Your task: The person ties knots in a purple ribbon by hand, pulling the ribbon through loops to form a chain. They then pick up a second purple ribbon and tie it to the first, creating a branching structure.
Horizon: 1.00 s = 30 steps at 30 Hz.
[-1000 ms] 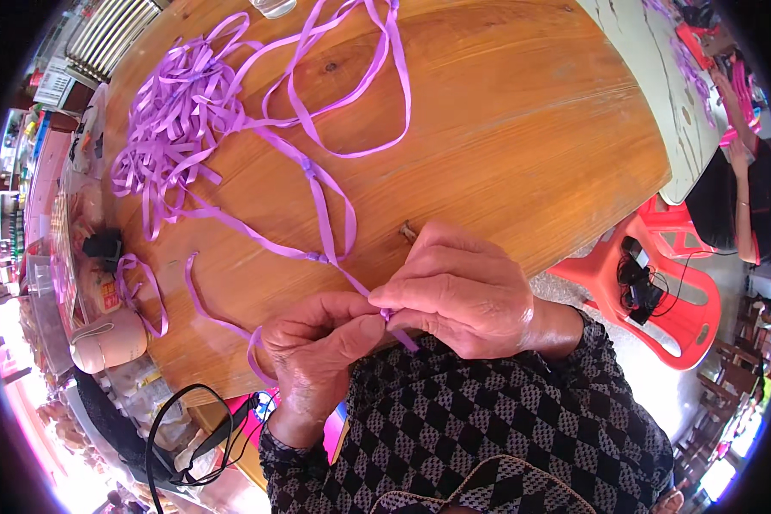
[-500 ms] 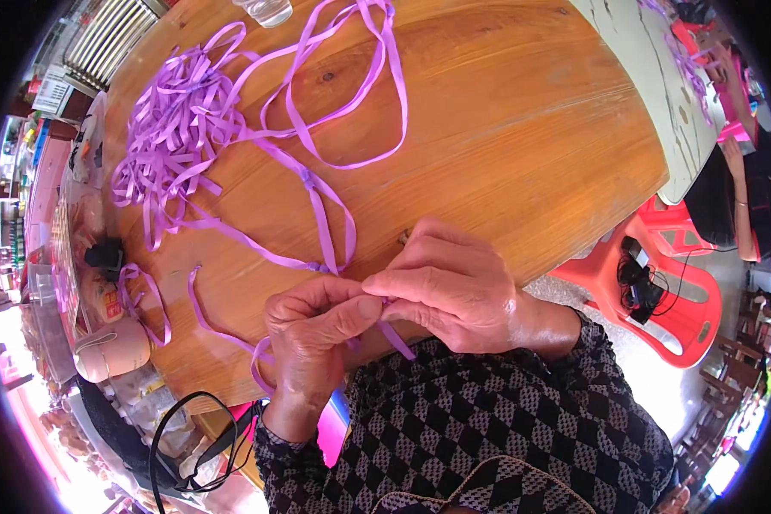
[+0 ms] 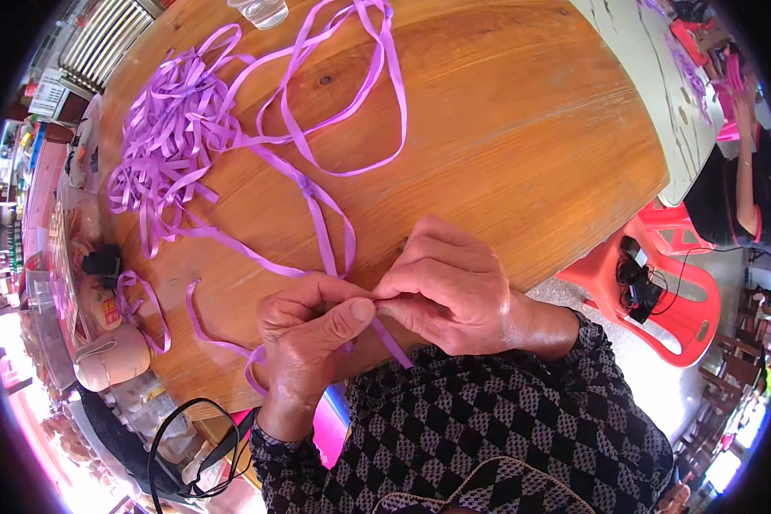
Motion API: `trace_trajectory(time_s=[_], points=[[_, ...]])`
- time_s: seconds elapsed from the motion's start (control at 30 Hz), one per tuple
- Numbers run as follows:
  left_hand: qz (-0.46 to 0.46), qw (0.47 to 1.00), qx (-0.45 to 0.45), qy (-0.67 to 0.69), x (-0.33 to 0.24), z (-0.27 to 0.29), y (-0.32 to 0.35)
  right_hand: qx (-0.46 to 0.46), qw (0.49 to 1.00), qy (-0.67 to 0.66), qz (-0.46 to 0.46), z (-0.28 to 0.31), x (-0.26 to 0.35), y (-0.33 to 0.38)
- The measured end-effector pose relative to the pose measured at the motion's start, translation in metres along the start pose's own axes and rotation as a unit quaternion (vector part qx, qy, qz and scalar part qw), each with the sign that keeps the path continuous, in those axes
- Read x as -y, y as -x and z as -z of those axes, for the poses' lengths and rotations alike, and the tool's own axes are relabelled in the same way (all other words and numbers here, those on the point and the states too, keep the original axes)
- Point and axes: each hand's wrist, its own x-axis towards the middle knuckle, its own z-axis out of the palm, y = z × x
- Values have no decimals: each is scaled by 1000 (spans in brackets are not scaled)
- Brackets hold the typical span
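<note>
Both of my hands meet over the near edge of the wooden table. My left hand [image 3: 313, 321] pinches a purple ribbon [image 3: 392, 343] between thumb and forefinger. My right hand [image 3: 450, 291] is closed on the same ribbon, its fingertips against those of the left. One ribbon tail hangs below the right fingers; another stretch [image 3: 218, 343] curves out left of my left hand. The exact spot pinched is hidden by the fingertips. Beyond my hands, a long loop of ribbon [image 3: 321, 227] runs back to a tangled purple ribbon pile [image 3: 176, 120] at the far left.
A clear cup [image 3: 264, 12] stands at the far edge of the wooden table [image 3: 522, 128]. A pink pouch [image 3: 111, 355] and bags crowd the left side. Right of the table is a red stool [image 3: 681, 317] bearing a black cabled device [image 3: 638, 278]. Another person's arm [image 3: 745, 171] shows at far right.
My fingertips stay pinched together, having shifted slightly. The ribbon tail below them hangs a little lower. At far right, the other person's arm has moved.
</note>
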Motion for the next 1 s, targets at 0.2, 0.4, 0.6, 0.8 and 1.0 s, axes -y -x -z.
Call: trace_trajectory(time_s=[0.2,0.4,0.6,0.8,1.0], points=[[9,1000,-3,-4,-2,1,1,0,999,26,22,0,2,-1],[18,1000,-2,-26,-1,1,3,27,999,14,39,3,3,-3],[21,1000,-11,13,-1,3,3,19,999,-5,-34,5,4,-3],[-3,1000,-26,-8,0,0,4,8,1000,-12,-22,2,2,1],[-23,998,-21,-57,-1,0,5,13,999,-26,-39,4,3,1]])
